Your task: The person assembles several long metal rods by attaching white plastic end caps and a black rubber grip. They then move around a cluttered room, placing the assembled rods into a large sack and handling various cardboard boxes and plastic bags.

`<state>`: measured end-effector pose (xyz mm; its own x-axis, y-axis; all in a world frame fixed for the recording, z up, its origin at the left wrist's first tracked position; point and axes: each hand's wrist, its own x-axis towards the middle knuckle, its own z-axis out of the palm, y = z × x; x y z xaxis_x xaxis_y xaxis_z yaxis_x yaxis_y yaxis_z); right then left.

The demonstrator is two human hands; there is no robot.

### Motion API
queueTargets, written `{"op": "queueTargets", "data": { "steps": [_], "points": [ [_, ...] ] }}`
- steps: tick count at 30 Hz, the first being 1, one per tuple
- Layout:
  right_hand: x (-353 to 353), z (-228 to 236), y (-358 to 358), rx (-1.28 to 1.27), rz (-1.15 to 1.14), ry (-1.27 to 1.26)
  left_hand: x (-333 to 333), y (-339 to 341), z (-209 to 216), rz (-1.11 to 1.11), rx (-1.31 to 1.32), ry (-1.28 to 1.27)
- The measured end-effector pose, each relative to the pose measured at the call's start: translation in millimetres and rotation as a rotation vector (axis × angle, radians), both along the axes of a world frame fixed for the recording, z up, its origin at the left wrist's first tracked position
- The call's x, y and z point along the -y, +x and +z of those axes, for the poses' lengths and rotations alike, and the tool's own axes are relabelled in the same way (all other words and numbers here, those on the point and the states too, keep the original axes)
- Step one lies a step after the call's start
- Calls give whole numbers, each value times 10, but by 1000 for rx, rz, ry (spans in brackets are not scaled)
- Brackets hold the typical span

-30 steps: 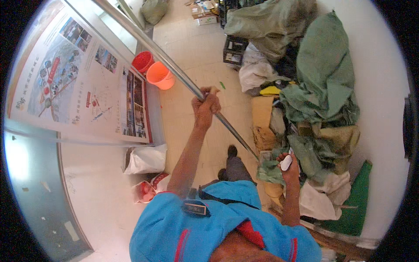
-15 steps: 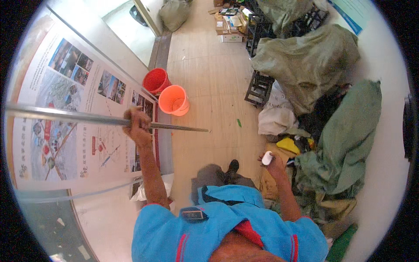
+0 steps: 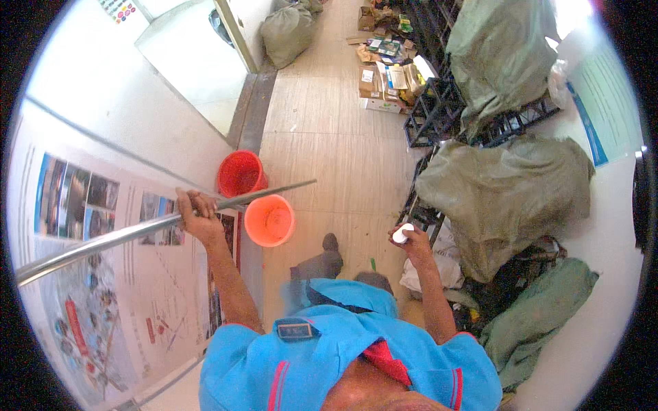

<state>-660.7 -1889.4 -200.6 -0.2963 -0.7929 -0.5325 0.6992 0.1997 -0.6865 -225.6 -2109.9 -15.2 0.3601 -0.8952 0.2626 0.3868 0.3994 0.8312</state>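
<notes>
A long shiny metal pole point(image 3: 123, 236) is gripped in my left hand point(image 3: 200, 216), out to my left in front of the poster wall. One end of the pole comes close to the camera, while the thinner end points forward over the floor, just above an orange bucket point(image 3: 270, 220). Behind that bucket is a red bucket point(image 3: 241, 174). Held out to my right, my right hand point(image 3: 415, 244) is closed around a small white object point(image 3: 404, 233) with a rounded, pale end. Its kind cannot be made out.
Along the right wall lie large covered heaps under grey-green sheets point(image 3: 507, 198) and black racks point(image 3: 439, 109). Cardboard boxes point(image 3: 384, 85) stand ahead. A big sack point(image 3: 290, 34) sits by the doorway at far left. Printed posters point(image 3: 89, 294) cover the left wall.
I have walked forward, so the buckets and covered heaps are nearer. The pole's forward end has swung up and away; both hands keep their hold.
</notes>
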Motion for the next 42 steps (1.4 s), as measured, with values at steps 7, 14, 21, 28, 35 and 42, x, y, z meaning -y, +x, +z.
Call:
{"op": "queueTargets", "data": {
  "steps": [7, 14, 21, 28, 35, 42],
  "points": [
    [709, -1714, -799, -643, 37, 113, 2252, -838, -93, 49, 62, 51],
    [3294, -1690, -1901, 62, -213, 274, 4496, -1466, -569, 119, 182, 76],
    [6699, -630, -2292, -159, 172, 318, 6003, -1752, -723, 311, 312, 237],
    [9724, -361, -2385, -360, 428, 145, 7537, -1978, -2064, 326, 392, 412],
    [11813, -554, -2828, -199, 439, 171, 9784, -3063, -2011, 166, 747, 632],
    [13922, -319, -3139, -196, 466, 314, 11368, -3524, -2382, -34, 929, 950]
  ]
}}
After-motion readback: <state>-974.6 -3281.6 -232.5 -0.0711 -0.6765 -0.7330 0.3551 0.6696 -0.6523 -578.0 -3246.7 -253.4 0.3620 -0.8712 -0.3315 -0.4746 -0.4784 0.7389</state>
